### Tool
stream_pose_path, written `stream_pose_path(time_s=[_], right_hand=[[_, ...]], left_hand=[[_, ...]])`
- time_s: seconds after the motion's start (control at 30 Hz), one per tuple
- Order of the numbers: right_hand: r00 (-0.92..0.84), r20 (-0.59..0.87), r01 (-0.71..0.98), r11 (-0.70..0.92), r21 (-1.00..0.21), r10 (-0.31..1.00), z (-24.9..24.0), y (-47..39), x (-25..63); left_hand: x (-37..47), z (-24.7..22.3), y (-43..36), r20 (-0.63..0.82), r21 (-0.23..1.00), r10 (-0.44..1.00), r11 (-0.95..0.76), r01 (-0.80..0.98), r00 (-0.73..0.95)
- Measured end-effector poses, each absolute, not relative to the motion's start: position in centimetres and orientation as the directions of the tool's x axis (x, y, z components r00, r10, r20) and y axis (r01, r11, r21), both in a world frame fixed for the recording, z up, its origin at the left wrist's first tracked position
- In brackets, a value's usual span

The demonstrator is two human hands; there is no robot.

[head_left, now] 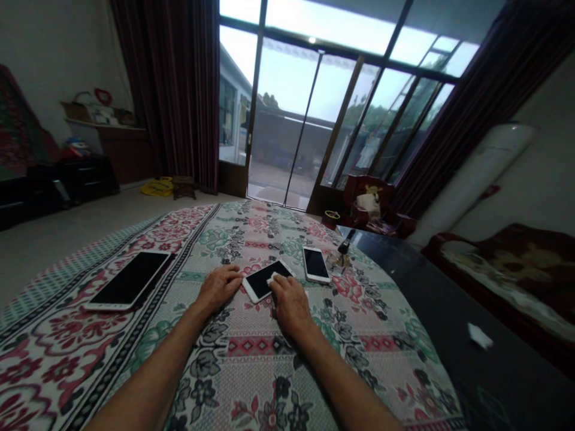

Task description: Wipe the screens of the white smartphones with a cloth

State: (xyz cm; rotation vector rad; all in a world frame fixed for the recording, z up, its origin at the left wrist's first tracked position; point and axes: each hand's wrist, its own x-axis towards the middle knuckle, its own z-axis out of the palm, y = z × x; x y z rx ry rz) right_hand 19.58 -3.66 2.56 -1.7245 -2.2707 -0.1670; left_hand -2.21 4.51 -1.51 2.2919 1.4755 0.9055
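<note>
A white smartphone with a dark screen lies face up on the patterned tablecloth, between my two hands. My left hand rests on the cloth at the phone's left end, its fingers stretched out and the fingertips at the phone's edge. Pinched in the fingers of my right hand is a small white tissue, pressed on the screen. Just right of it lies a second white smartphone, face up. Farther left is a larger tablet-like device with a black screen and pale frame.
A small glass-like item with a black top stands beyond the second phone. A dark table adjoins on the right, with a crumpled white paper on it. Wooden seats stand farther right; glass doors are ahead.
</note>
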Motion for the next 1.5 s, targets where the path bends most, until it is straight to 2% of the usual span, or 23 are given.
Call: stream_pose_path(time_s=[0.2, 0.3, 0.53, 0.63, 0.8, 0.93, 1.2, 1.33, 1.5], right_hand=[[-0.143, 0.281, 0.983, 0.169, -0.074, 0.949, 2.9, -2.8, 21.9], [-0.18, 0.291, 0.977, 0.206, -0.062, 0.94, 2.8, -3.5, 21.0], [-0.375, 0.316, 0.914, 0.404, -0.03, 0.872, 2.3, -5.8, 17.1], [-0.366, 0.328, 0.916, 0.4, -0.04, 0.871, 2.4, -5.3, 17.4], [-0.24, 0.319, 0.96, 0.273, -0.062, 0.917, 2.6, -3.7, 20.2], [-0.207, 0.297, 0.972, 0.231, -0.047, 0.932, 2.6, -3.4, 21.1], [-0.399, 0.287, 0.912, 0.41, 0.025, 0.871, 3.0, -5.9, 16.7], [-0.456, 0.29, 0.881, 0.474, 0.011, 0.841, 3.0, -6.0, 16.3], [-0.351, 0.299, 0.926, 0.377, -0.031, 0.887, 2.9, -4.6, 18.7]], left_hand=[[-2.2, -1.4, 4.4, 0.387, 0.531, 0.881, -0.455, 0.715, 0.273], [-2.1, -1.4, 4.4, 0.391, 0.527, 0.877, -0.461, 0.714, 0.279], [-2.1, -1.7, 4.6, 0.406, 0.512, 0.869, -0.474, 0.717, 0.284], [-2.1, -1.8, 4.7, 0.403, 0.51, 0.87, -0.472, 0.719, 0.285], [-2.1, -1.8, 4.7, 0.386, 0.511, 0.876, -0.463, 0.724, 0.289], [-2.1, -1.4, 4.5, 0.39, 0.511, 0.873, -0.47, 0.72, 0.292], [-2.0, -1.6, 4.5, 0.417, 0.504, 0.865, -0.476, 0.721, 0.279], [-2.0, -1.8, 4.6, 0.422, 0.503, 0.861, -0.483, 0.717, 0.284], [-2.0, -1.7, 4.6, 0.402, 0.494, 0.872, -0.464, 0.735, 0.28]])
